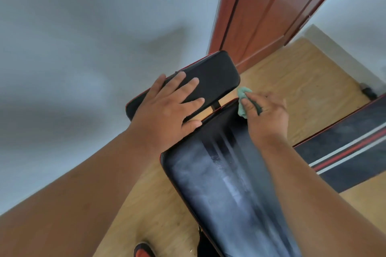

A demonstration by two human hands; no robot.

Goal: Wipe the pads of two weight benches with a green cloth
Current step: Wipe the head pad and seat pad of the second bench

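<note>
A weight bench runs up the middle of the head view, with a long black back pad (225,183) and a shorter black seat pad (211,74) beyond a narrow gap. My left hand (167,106) rests flat on the seat pad with its fingers spread. My right hand (265,116) grips a bunched green cloth (243,97) at the far right corner of the long pad. A second bench pad (351,152), black with red and white stripes, lies to the right.
Wooden floor (292,81) surrounds the bench. A white wall (83,47) stands close on the left and a red-brown door (261,10) at the back. A red and black shoe (144,250) shows at the bottom edge.
</note>
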